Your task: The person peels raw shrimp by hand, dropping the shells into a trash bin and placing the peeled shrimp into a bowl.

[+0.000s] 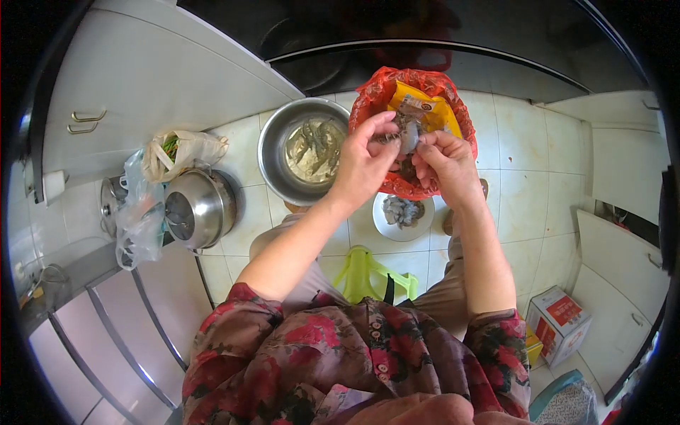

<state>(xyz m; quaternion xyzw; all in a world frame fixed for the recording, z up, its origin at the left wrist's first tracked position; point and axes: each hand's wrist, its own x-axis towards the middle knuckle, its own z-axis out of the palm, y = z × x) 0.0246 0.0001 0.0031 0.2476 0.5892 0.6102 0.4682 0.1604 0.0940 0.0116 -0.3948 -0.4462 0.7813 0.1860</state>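
Note:
A greyish shrimp (409,137) is held between my two hands, above a bin lined with a red plastic bag (365,106). My left hand (370,152) pinches it from the left side, where thin legs or shell bits show near the fingers. On the other side, the thumb and fingertips of my right hand (446,161) close on its edge. Inside the bag lies a yellow packet (444,112). Just below the bin, a white plate (380,228) carries several peeled grey shrimp (404,212). Whole shrimp (315,143) sit in a steel basin (272,164) to the left.
A lime-green stool (361,273) stands between my legs. At left are a steel pot (212,205), a clear plastic bag (142,219) and a beige bag with greens (202,149). A red and white carton (559,322) rests at lower right. Cabinets (170,64) border the tiled floor.

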